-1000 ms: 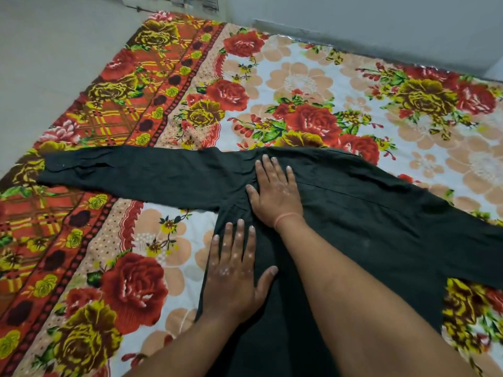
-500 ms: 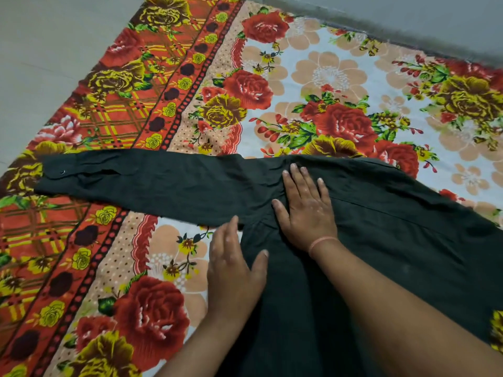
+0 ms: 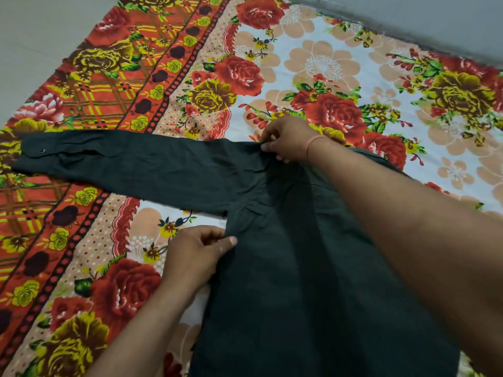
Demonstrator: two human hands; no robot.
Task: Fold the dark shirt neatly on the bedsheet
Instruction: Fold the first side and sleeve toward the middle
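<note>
Pale grey floor borders the scene on the left and along the top. Over it lies a broad printed floral bedsheet, with red and yellow roses on a pale middle and an orange plaid border. On that sheet the dark long-sleeved fabric shirt lies spread flat, its body running toward the person. Its long sleeve stretches straight out to the left across the border, with a small cuff button showing at the far end.

The right hand, a thin pink wristband at its wrist, reaches over the shirt and pinches the cloth at the shoulder line, where sleeve meets body. The left hand pinches the side edge of the body just below the armpit, thumb on top of the fabric. Neither hand is slack; both are closed on cloth.

Two grips set along one line, shoulder above and side edge below, look like the anchors for a lengthwise fold. Lifting at both points would carry the side strip and sleeve inward together and keep the crease straight. The sleeve's flat, straight lie suits that, since it should travel without bunching. I judge the task to be early: no fold shows yet, and the shirt's right side is hidden behind the right forearm.
</note>
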